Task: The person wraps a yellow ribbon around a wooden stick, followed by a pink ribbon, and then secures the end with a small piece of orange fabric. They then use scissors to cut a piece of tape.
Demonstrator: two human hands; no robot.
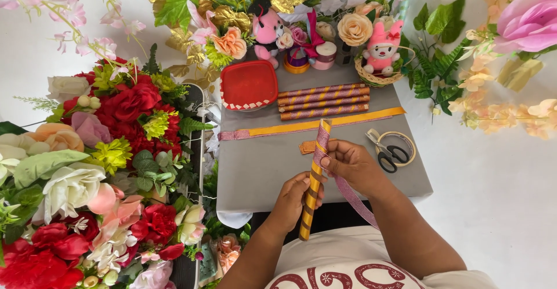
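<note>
Our left hand grips the yellow stick, fingers curled round it. At two o'clock, our right hand pinches pink glitter ribbon against it.

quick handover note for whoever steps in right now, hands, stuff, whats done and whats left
Left hand: grips the lower part of the yellow stick, holding it upright over the grey table.
Right hand: pinches the pink glitter ribbon against the stick's upper part; the loose end trails toward the lap.
Done: four wrapped sticks lie side by side beside the red tray.
Left: the stick in hand is wrapped only part of the way.
Scissors lie on a tape roll, right of the hands.
</note>
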